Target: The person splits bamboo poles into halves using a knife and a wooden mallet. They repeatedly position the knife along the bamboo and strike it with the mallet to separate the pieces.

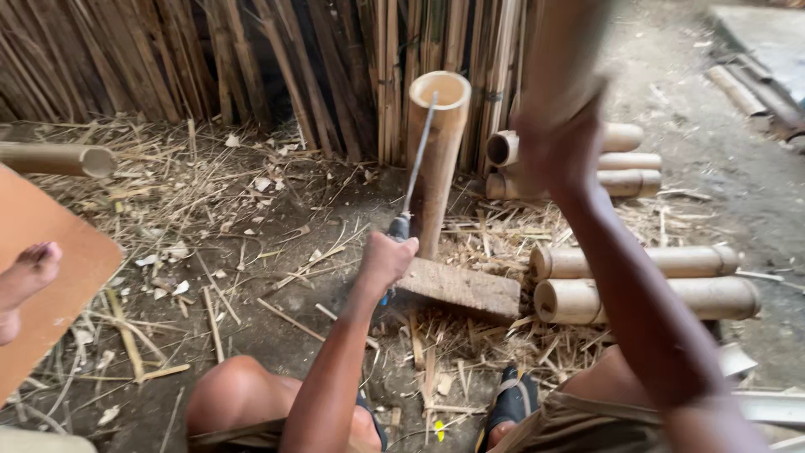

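— Head view: what did the left hand [387,256] hold?
— A blade [418,153], fist closed on its handle, tip resting across the rim of the upright bamboo tube [439,159] just beyond.
— And the right hand [560,147]?
— Raised, blurred, gripping a bamboo club [563,50] above the blade.

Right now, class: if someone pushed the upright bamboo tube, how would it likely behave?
The upright bamboo tube is tall and narrow on a wooden block, so it would probably tip. Being round, it would likely roll. It looks hollow, so perhaps light.
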